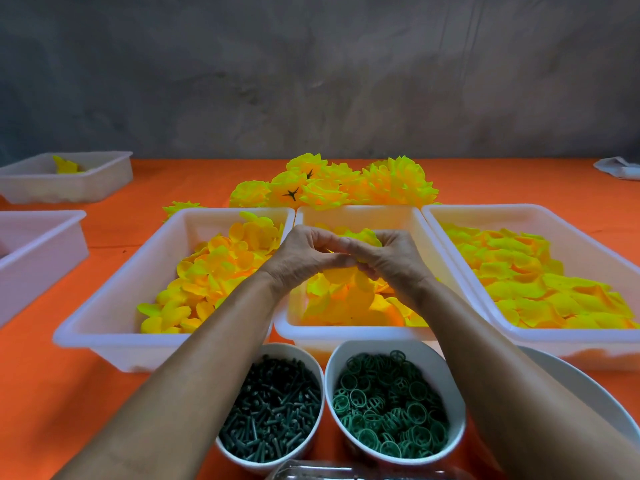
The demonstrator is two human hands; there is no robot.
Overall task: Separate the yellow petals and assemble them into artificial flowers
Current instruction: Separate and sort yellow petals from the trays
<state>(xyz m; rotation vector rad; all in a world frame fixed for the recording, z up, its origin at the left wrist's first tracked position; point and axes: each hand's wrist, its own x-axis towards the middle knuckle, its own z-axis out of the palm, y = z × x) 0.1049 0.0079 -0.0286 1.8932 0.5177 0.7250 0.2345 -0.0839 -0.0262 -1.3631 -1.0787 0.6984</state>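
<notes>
Desk (69, 393): covered in orange cloth, running back to the wall.
Wall (311, 71): grey, mottled, bare concrete look.
Left hand (304, 254): raised over the middle tray, fingers curled, pinching yellow petals together with the right.
Right hand (391, 258): fingers curled, gripping the same petals (363, 235); fingertips of both meeting.
Middle tray (346, 336): white, holding loose yellow petals, partly hidden by the hands.
Left tray (114, 327): white, heaped with yellow petals toward its right side.
Right tray (571, 220): white, layered with flat yellow petals, cut off at frame edge.
Finished flowers (332, 185): yellow, piled behind the trays.
Near bowls: left bowl (313, 367) with dark green stems, right bowl (457, 427) with green rings.
Far-left trays (69, 183): two white trays, the nearer cut off.
Hard to make out: clear item (329, 472) at bottom edge; pale object (620, 168) at far right; white dish (588, 393) under right forearm.
</notes>
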